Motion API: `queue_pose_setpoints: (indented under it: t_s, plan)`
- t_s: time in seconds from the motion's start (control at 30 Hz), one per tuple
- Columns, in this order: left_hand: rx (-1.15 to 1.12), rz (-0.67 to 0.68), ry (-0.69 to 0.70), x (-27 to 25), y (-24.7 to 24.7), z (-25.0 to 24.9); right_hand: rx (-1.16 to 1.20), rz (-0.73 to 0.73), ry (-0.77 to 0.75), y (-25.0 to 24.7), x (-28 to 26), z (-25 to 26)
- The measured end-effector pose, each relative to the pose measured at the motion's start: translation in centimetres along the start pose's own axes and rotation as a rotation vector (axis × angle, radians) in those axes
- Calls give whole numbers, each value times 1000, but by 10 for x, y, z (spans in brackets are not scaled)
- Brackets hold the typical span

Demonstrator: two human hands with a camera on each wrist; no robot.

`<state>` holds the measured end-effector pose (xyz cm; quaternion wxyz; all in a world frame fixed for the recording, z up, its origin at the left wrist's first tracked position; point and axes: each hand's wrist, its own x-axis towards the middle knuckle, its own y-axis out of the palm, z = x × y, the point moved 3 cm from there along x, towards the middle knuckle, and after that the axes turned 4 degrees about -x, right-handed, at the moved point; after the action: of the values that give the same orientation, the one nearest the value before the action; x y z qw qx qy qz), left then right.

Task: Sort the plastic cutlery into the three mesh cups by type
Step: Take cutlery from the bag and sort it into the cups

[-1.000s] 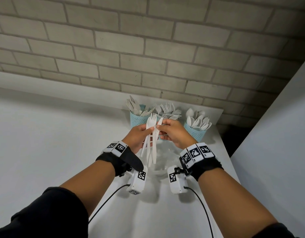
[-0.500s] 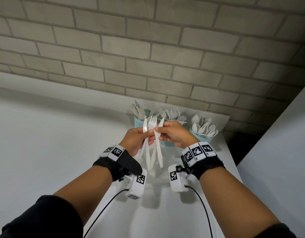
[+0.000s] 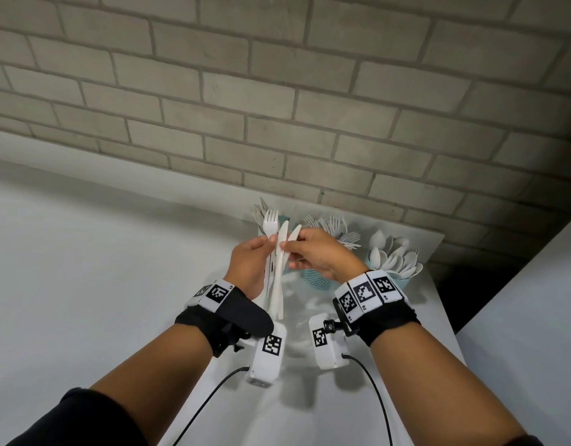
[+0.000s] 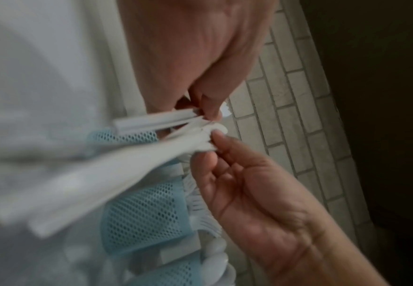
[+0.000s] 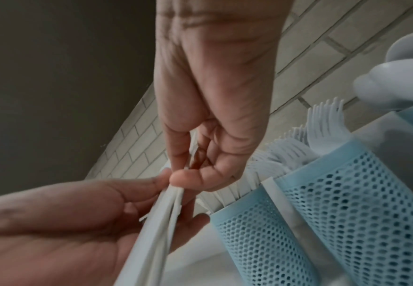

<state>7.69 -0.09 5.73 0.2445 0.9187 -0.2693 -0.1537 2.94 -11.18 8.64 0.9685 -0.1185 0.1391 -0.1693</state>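
Fingers of the left hand (image 3: pixel 250 263) pinch a small bunch of white cutlery, a fork (image 3: pixel 270 225) standing tallest at its 12 o'clock. Right hand (image 3: pixel 319 254) pinches a knife (image 3: pixel 282 252) in that bunch. Behind them, against the brick wall (image 3: pixel 277 91), three blue mesh cups: knives, forks (image 3: pixel 334 225), then spoons (image 3: pixel 395 257) at 3 o'clock.
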Motion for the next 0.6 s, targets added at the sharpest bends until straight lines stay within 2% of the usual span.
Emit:
queue_pose_setpoints:
  t_s: [0.13, 0.3, 0.6]
  plan:
    - [-127, -96, 3, 5, -3, -1, -13, 12, -17, 7, 3, 3]
    - [-228, -61, -58, 5, 6, -4, 2, 13, -44, 7, 3, 8]
    - [-146, -60, -68, 4, 8, 1, -18, -5, 4, -16, 7, 17]
